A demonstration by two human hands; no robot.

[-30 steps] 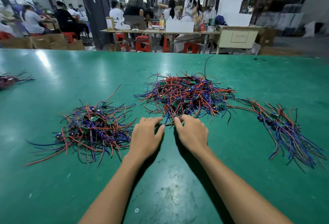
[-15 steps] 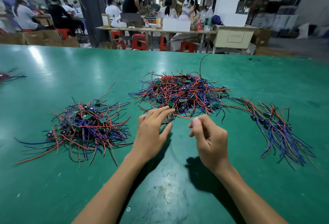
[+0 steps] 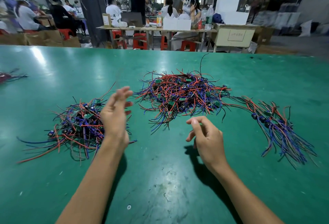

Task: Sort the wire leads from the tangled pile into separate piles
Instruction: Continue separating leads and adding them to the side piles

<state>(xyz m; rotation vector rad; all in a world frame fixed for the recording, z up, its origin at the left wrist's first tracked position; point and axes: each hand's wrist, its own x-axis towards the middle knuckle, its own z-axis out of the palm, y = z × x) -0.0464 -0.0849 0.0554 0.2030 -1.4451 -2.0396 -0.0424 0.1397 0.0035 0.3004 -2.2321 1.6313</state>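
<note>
**Two bare hands above the green bench, three wire heaps around them**

Two hands hang over the near middle of the bench (image 3: 53, 67), neither plainly holding a lead. The left hand (image 3: 114, 116) is blurred, its fingers (image 3: 124, 91) straight and spread, raised beside the right edge of the left pile (image 3: 76, 125); whether it touches any wire there cannot be told. The right hand (image 3: 206, 138) hovers a little nearer the front edge, fingers loosely curled, thumb and forefinger apart, gripping nothing visible. Its shadow falls on the bench just below it.

Beyond both hands, toward the far edge, lies the tangled pile (image 3: 179, 95) of red, blue and black wire leads with small green circuit boards among them; one thin black wire stands up from its top. The left pile is a looser heap of the same leads, its ends trailing toward the bench's left side. Toward the right edge lies the right pile (image 3: 277, 127), its leads roughly parallel and fanning toward the front, joined to the tangle by a few strands. At the far left edge sits another small bundle of wires (image 3: 8, 77).
</note>
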